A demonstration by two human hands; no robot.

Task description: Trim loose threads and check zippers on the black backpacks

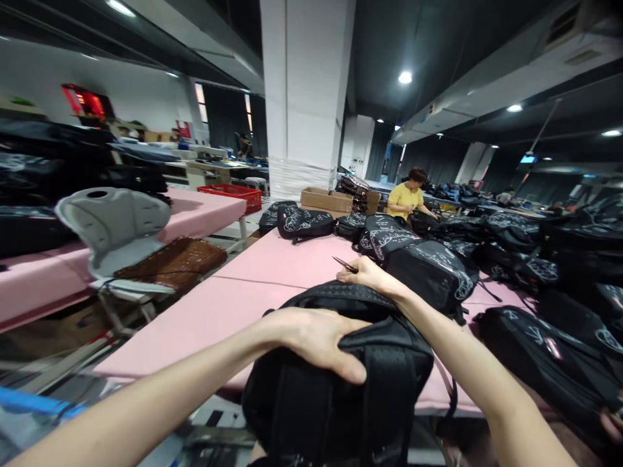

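Ahead, black backpack (pixel 335 402), small scissors (pixel 344 263), printed bags (pixel 431 269) crowding pink table (pixel 272 266)

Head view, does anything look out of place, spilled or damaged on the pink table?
Nothing stands out. The left hand grips the black backpack at the near edge of the pink table, the right hand holds small snips above it, and more backpacks lie heaped along the right.

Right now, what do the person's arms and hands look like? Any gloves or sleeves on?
No gloves and no sleeves in view. The left hand and right hand are bare, with no rings or watch that I can see. The left forearm and right forearm are bare too, slim, right to the picture's edge. No marks on them.
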